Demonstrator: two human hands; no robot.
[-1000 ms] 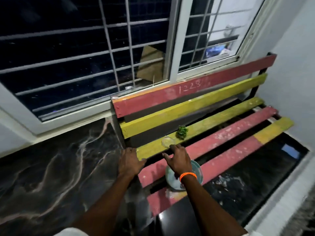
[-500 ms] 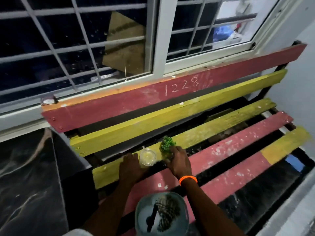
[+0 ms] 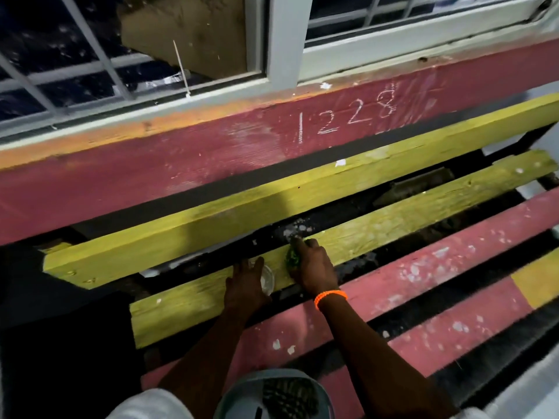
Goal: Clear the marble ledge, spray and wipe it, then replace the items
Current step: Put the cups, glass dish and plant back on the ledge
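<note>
Right hand (image 3: 314, 269), fingers curled around a small green plant (image 3: 292, 257) on the yellow slat (image 3: 393, 219); likely light and fragile, best gripped low. At its 9 o'clock, left hand (image 3: 245, 285) lies flat beside a clear cup (image 3: 268, 279), holding nothing.

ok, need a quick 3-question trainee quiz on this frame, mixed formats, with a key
1. True or false: the right hand is closed around the small green plant.
2. The small clear cup rests on a slat of which colour? A) red B) yellow C) blue
3. Fill in: the number chalked on the red backrest board is ____.

Key: 1 true; 2 B; 3 1228. The left hand lies against the cup; whether it grips it cannot be told.
</note>
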